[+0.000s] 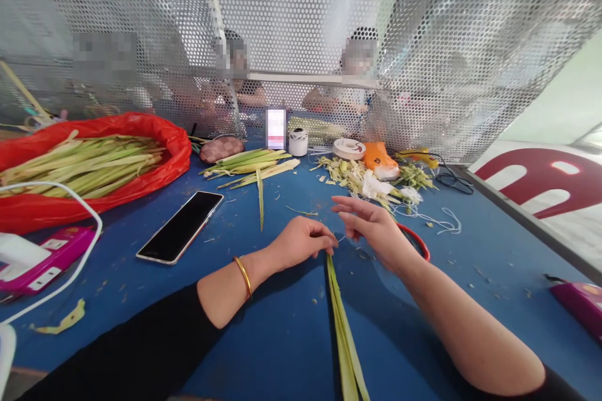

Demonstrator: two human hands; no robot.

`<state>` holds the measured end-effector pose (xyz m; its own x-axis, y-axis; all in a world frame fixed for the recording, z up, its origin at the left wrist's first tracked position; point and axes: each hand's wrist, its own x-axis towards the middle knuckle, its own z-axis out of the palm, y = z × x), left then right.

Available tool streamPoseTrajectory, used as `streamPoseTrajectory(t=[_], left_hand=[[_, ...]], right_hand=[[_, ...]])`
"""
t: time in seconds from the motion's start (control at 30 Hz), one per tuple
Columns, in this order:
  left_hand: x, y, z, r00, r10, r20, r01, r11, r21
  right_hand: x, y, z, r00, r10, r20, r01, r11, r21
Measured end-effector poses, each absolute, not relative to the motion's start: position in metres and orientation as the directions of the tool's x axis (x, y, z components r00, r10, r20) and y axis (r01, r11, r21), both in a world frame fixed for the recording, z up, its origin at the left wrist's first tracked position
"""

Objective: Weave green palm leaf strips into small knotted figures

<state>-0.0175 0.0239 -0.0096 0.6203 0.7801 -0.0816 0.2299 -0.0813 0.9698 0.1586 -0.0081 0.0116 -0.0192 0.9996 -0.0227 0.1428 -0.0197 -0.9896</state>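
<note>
Fingers point(324, 242) of the left hand point(301, 243) pinch slender yellow-green leaf strips point(343, 338), tops hidden, bottoms cut off below; whether the right hand point(375, 230) alongside grips anything is unclear.

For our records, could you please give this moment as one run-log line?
left hand: pinching leaf strips | right hand: nearby, grip unclear

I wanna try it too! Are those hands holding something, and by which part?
The left hand pinches the long green leaf strips by their far, narrow end. Whether the right hand holds anything cannot be told.
</note>
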Motion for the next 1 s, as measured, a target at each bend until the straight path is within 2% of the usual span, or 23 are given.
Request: streamPoseTrajectory(t=[0.07,0.13,0.23,0.33,0.4,0.53,0.63,0.7,0.8,0.87,1.0], left_hand=[[-0.018,0.024,-0.01,0.617,0.782,-0.087,0.23,-0.074,0.97],[-0.018,0.025,-0.01,0.622,0.779,-0.079,0.224,-0.08,0.971],[-0.019,0.026,-0.011,0.618,0.783,-0.067,0.206,-0.079,0.975],[-0.019,0.026,-0.011,0.587,0.805,-0.086,0.187,-0.031,0.982],[-0.018,0.026,-0.01,0.565,0.817,-0.115,0.173,0.019,0.985],[-0.017,0.025,-0.008,0.536,0.829,-0.156,0.174,0.073,0.982],[-0.017,0.026,-0.009,0.545,0.826,-0.144,0.156,0.068,0.985],[-0.018,0.027,-0.011,0.558,0.822,-0.113,0.147,0.036,0.988],[-0.02,0.028,-0.012,0.575,0.818,0.005,0.213,-0.156,0.964],[-0.021,0.028,-0.011,0.587,0.804,0.096,0.286,-0.317,0.904],[-0.022,0.025,-0.009,0.593,0.778,0.207,0.414,-0.515,0.751]], right_hand=[[0.166,-0.008,0.015,-0.052,0.998,0.02,0.366,0.037,-0.93],[0.171,-0.009,0.017,-0.17,0.985,-0.025,0.531,0.07,-0.845],[0.17,-0.011,0.018,-0.224,0.972,-0.069,0.664,0.1,-0.741],[0.166,-0.012,0.017,-0.202,0.979,0.009,0.73,0.157,-0.665],[0.164,-0.013,0.018,-0.237,0.972,-0.009,0.722,0.169,-0.671],[0.166,-0.013,0.018,-0.347,0.929,-0.131,0.646,0.136,-0.751],[0.169,-0.012,0.018,-0.428,0.891,-0.151,0.561,0.131,-0.817],[0.169,-0.01,0.017,-0.395,0.909,-0.132,0.499,0.092,-0.861],[0.164,-0.007,0.011,-0.282,0.956,-0.081,0.381,0.034,-0.924],[0.159,-0.005,0.003,-0.262,0.962,-0.077,0.319,0.011,-0.948],[0.153,-0.003,-0.01,-0.264,0.964,-0.044,0.334,0.049,-0.941]])
